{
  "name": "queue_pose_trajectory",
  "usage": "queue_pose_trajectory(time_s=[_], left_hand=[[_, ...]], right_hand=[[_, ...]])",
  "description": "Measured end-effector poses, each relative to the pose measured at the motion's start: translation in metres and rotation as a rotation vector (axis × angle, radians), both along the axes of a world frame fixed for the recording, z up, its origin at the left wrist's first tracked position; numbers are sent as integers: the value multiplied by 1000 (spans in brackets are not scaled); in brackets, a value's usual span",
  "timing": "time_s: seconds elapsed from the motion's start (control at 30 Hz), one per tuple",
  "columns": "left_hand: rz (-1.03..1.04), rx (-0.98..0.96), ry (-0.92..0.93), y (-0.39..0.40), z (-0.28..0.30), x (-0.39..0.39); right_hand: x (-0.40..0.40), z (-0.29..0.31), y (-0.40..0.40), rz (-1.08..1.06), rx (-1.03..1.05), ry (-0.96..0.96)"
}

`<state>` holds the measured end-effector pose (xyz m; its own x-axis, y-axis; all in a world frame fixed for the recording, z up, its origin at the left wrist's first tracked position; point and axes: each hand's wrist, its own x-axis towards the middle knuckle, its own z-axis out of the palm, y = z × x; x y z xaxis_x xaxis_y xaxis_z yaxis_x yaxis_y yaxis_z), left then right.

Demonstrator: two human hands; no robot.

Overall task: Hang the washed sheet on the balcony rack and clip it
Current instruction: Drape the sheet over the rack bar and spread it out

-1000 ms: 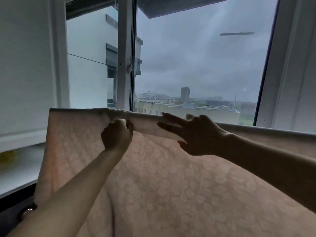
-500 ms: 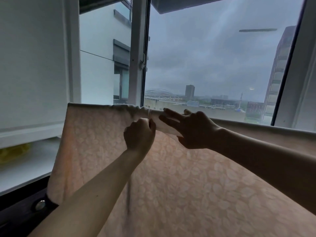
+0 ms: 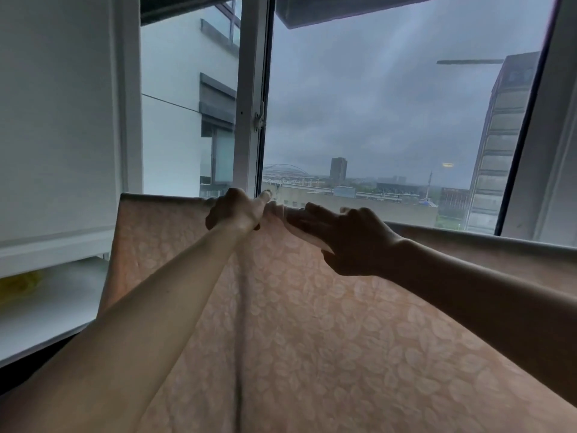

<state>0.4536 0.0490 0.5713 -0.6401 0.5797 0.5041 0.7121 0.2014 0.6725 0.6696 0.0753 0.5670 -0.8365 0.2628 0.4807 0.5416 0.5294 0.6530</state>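
Note:
A pale pink sheet [image 3: 312, 323] with a leaf pattern hangs folded over a horizontal rail that it hides, its top edge running from left to right across the view. My left hand [image 3: 234, 212] grips the sheet's top fold, fingers curled over it. My right hand [image 3: 349, 242] is just to its right, fingers laid along the top fold and thumb under it, pinching a bunched bit of cloth. The two hands nearly touch. I see no clip.
Behind the sheet stands a window with a white frame post [image 3: 251, 98] and latch [image 3: 259, 115]. A white wall and a ledge [image 3: 46, 304] lie to the left, with something yellow [image 3: 18, 284] on the ledge. Buildings and grey sky show outside.
My left hand has slid right along the top fold and now sits higher on it, close to my right hand. The camera view has shifted left.

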Motion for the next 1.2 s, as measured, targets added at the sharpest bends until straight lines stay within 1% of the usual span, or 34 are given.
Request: queue_pose_trajectory(time_s=[0.07,0.17,0.2,0.3,0.33,0.47,0.7,0.9,1.07,1.2], left_hand=[[-42,2,16,5,1,4],[-137,63,77,10,0,12],[-109,70,134,6,0,12],[94,93,364,-16,-17,-1],[127,100,401,-22,-27,-9],[106,102,371,-35,-61,-26],[86,117,367,-34,-67,-22],[68,161,360,-25,-70,-13],[33,210,374,-21,-72,-20],[8,261,441,-20,-74,-27]], right_hand=[[3,0,1,1,-15,2],[7,1,0,18,-22,1],[8,1,-1,26,-16,2],[11,1,-3,50,-14,32],[11,1,-3,48,-6,29],[5,1,-9,32,33,-2],[-11,-4,-9,-54,76,-62],[-30,-4,-8,-41,18,-105],[-54,-3,4,14,46,-91],[-76,-6,15,56,64,-78]])
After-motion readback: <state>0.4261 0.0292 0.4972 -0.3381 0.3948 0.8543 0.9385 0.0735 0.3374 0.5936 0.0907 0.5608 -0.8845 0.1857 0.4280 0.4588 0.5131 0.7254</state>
